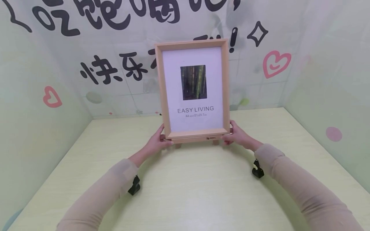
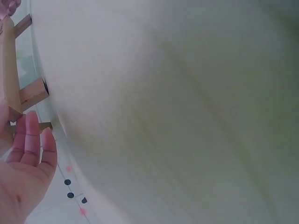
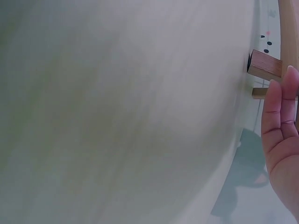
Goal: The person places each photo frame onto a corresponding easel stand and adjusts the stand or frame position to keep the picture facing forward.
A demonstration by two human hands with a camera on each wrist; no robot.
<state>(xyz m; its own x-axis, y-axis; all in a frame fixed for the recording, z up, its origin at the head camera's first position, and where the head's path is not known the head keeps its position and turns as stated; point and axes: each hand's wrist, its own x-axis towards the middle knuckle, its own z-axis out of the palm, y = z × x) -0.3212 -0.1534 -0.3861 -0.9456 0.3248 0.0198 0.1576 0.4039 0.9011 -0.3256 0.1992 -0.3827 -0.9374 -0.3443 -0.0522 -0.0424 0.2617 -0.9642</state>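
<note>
A light wooden picture frame (image 1: 225, 86) stands upright, leaning slightly back on a small wooden easel (image 1: 190, 140). Behind its glazing is a white sheet with a dark bamboo picture and the words "EASY LIVING". My left hand (image 1: 157, 141) grips the left end of the easel's ledge, thumb in front, at the frame's lower left corner. At the opposite corner my right hand (image 1: 238, 136) holds the ledge's right end the same way. Both wrist views show fingers under the ledge, near the short easel legs (image 2: 35, 93). The easel's back is mostly hidden by the frame.
Under the easel spreads a pale wood-grain table (image 1: 196, 189). A whitish wall (image 1: 121, 99) with black lettering and pink hearts rises behind it, and pale side walls (image 1: 326, 96) flank the table. Black wrist devices (image 1: 258, 170) hang below both sleeves.
</note>
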